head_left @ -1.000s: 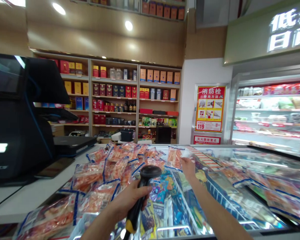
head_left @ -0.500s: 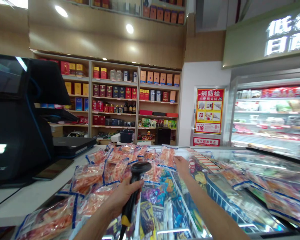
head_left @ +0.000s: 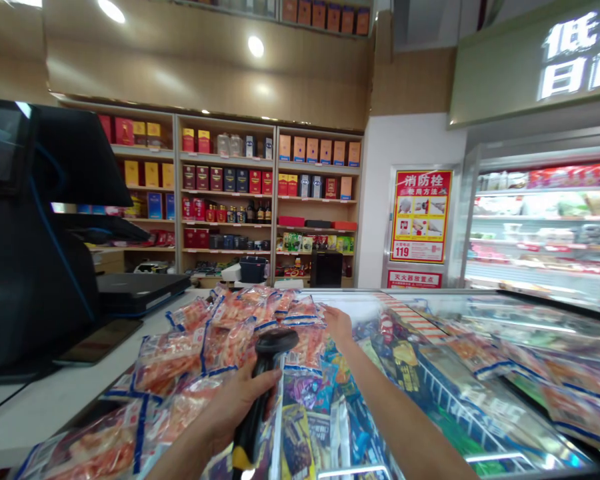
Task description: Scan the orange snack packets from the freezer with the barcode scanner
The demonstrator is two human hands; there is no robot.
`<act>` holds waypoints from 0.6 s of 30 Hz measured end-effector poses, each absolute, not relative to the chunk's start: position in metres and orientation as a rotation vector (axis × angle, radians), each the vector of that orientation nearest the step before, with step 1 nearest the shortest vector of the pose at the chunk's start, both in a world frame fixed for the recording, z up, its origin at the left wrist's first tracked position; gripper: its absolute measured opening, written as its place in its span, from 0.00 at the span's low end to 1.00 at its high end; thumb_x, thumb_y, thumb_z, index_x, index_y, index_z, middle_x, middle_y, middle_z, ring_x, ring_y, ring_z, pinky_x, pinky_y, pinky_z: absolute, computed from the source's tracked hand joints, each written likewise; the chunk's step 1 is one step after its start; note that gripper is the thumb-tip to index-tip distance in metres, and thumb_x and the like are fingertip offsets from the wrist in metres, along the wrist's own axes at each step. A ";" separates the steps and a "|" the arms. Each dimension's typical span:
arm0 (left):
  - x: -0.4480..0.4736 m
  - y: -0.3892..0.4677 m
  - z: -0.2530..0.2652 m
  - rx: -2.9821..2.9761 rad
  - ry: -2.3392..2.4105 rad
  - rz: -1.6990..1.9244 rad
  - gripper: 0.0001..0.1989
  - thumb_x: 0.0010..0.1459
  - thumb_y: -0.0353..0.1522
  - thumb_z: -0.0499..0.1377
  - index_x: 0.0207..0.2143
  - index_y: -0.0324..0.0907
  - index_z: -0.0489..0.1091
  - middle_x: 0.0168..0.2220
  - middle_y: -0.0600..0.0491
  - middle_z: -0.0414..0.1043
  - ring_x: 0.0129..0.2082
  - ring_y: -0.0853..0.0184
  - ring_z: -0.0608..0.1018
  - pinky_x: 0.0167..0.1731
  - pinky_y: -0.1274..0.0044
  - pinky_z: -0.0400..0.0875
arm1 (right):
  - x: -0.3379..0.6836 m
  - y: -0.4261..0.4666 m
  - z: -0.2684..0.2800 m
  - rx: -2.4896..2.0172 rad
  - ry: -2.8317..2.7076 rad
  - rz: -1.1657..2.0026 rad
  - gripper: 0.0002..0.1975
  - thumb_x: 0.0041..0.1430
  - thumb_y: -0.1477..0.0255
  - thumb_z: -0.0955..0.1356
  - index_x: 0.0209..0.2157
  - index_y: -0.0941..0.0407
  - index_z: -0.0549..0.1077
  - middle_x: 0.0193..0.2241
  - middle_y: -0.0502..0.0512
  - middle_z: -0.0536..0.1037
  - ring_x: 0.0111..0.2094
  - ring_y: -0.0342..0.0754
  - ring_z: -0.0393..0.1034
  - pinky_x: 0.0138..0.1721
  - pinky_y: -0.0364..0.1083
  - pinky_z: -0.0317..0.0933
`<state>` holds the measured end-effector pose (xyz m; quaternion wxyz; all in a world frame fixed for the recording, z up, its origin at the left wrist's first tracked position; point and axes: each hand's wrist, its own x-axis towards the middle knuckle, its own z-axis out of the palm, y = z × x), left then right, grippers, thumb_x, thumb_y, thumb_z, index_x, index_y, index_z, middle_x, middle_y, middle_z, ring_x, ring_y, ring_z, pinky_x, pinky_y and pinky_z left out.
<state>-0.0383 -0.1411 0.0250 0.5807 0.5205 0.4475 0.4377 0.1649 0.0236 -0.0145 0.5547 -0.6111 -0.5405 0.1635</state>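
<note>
My left hand (head_left: 253,393) is wrapped around the black handle of a barcode scanner (head_left: 275,341), held head-up in the middle of the view. Its yellow-and-black lower end points down. My right hand (head_left: 339,327) reaches forward to the pile's right side, fingers closed at the edge of a clear packet of orange-pink food (head_left: 305,311) with blue edging; the fingertips are partly hidden. More such packets (head_left: 167,360) lie heaped around and left of the scanner, on top of the freezer glass.
A glass-topped chest freezer (head_left: 445,373) holds colourful bags in wire baskets. More packets (head_left: 480,353) lie on its right part. To the left are a black checkout terminal (head_left: 35,253) and a phone (head_left: 100,341) on a white counter (head_left: 45,407). Shelves of boxes (head_left: 225,180) stand behind.
My right hand has moved left, and the packet at its fingers has shifted left onto the pile. The scanner stays in my left hand, slightly lower and left. The view has turned slightly.
</note>
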 end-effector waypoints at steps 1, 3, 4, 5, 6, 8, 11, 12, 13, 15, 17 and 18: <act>-0.031 -0.141 0.025 1.235 1.034 1.013 0.10 0.45 0.37 0.55 0.23 0.40 0.57 0.14 0.61 0.62 0.13 0.78 0.63 0.16 0.83 0.58 | 0.176 0.021 -0.017 -1.469 -1.268 0.352 0.17 0.47 0.73 0.58 0.39 0.62 0.69 0.33 0.55 0.75 0.33 0.43 0.68 0.34 0.39 0.60; -0.014 -0.141 0.025 1.273 1.007 0.973 0.10 0.45 0.37 0.55 0.22 0.40 0.57 0.13 0.61 0.61 0.13 0.77 0.63 0.16 0.83 0.57 | 0.205 0.015 -0.023 -1.559 -1.240 0.265 0.17 0.47 0.73 0.59 0.38 0.62 0.70 0.33 0.55 0.75 0.34 0.44 0.68 0.36 0.40 0.59; -0.005 -0.140 0.025 1.288 0.992 0.941 0.11 0.45 0.37 0.55 0.21 0.40 0.57 0.12 0.61 0.60 0.13 0.77 0.63 0.15 0.83 0.57 | 0.224 0.011 -0.027 -1.611 -1.223 0.217 0.17 0.47 0.73 0.59 0.38 0.62 0.70 0.33 0.56 0.75 0.34 0.45 0.68 0.37 0.40 0.59; 0.004 -0.139 0.024 1.298 0.977 0.904 0.11 0.45 0.37 0.55 0.21 0.40 0.57 0.12 0.61 0.60 0.13 0.77 0.63 0.15 0.83 0.57 | 0.243 0.006 -0.031 -1.661 -1.200 0.174 0.17 0.46 0.73 0.59 0.38 0.62 0.70 0.33 0.56 0.75 0.35 0.45 0.68 0.37 0.41 0.58; 0.012 -0.137 0.023 1.304 0.957 0.870 0.11 0.44 0.37 0.55 0.21 0.40 0.57 0.12 0.61 0.60 0.13 0.77 0.63 0.15 0.83 0.57 | 0.263 0.001 -0.034 -1.717 -1.179 0.122 0.17 0.46 0.73 0.59 0.38 0.62 0.70 0.33 0.57 0.74 0.35 0.46 0.68 0.38 0.42 0.58; 0.029 -0.132 0.019 1.320 0.905 0.812 0.11 0.44 0.37 0.56 0.22 0.39 0.58 0.13 0.60 0.61 0.13 0.76 0.63 0.16 0.82 0.58 | 0.303 -0.013 -0.041 -1.822 -1.130 0.030 0.17 0.46 0.73 0.59 0.38 0.61 0.70 0.34 0.58 0.74 0.37 0.48 0.67 0.39 0.44 0.57; 0.052 -0.126 0.015 1.337 0.844 0.763 0.11 0.44 0.38 0.56 0.22 0.40 0.58 0.14 0.61 0.61 0.14 0.76 0.63 0.16 0.82 0.58 | 0.355 -0.038 -0.050 -2.007 -1.068 -0.168 0.16 0.46 0.73 0.59 0.39 0.59 0.69 0.39 0.59 0.71 0.43 0.52 0.62 0.42 0.48 0.54; 0.059 -0.125 0.014 1.342 0.837 0.749 0.11 0.44 0.38 0.56 0.22 0.40 0.57 0.14 0.61 0.61 0.13 0.77 0.63 0.16 0.82 0.58 | 0.370 -0.045 -0.052 -2.071 -1.055 -0.248 0.17 0.47 0.73 0.59 0.39 0.58 0.69 0.41 0.58 0.69 0.45 0.52 0.59 0.44 0.49 0.52; 0.065 -0.124 0.013 1.343 0.838 0.738 0.11 0.44 0.38 0.55 0.22 0.40 0.57 0.14 0.61 0.61 0.13 0.77 0.63 0.16 0.82 0.58 | 0.382 -0.053 -0.054 -2.130 -1.045 -0.317 0.17 0.47 0.73 0.59 0.40 0.57 0.68 0.43 0.58 0.67 0.47 0.53 0.57 0.45 0.51 0.50; 0.075 -0.123 0.013 1.342 0.848 0.715 0.11 0.45 0.37 0.55 0.23 0.40 0.57 0.13 0.61 0.61 0.13 0.77 0.63 0.16 0.82 0.58 | 0.403 -0.064 -0.058 -2.260 -1.032 -0.442 0.17 0.47 0.72 0.59 0.41 0.55 0.67 0.47 0.57 0.63 0.50 0.54 0.52 0.46 0.54 0.48; 0.084 -0.124 0.013 1.335 0.862 0.703 0.10 0.45 0.36 0.55 0.24 0.40 0.57 0.13 0.61 0.61 0.13 0.77 0.63 0.16 0.82 0.59 | 0.421 -0.071 -0.060 -2.370 -0.996 -0.481 0.19 0.47 0.71 0.59 0.43 0.54 0.64 0.51 0.57 0.57 0.51 0.55 0.48 0.46 0.57 0.46; 0.087 -0.124 0.013 1.336 0.866 0.699 0.09 0.45 0.36 0.55 0.24 0.40 0.58 0.13 0.61 0.60 0.13 0.77 0.63 0.16 0.82 0.59 | 0.429 -0.073 -0.061 -2.416 -0.969 -0.488 0.19 0.48 0.71 0.59 0.44 0.54 0.63 0.52 0.57 0.55 0.52 0.56 0.46 0.46 0.58 0.45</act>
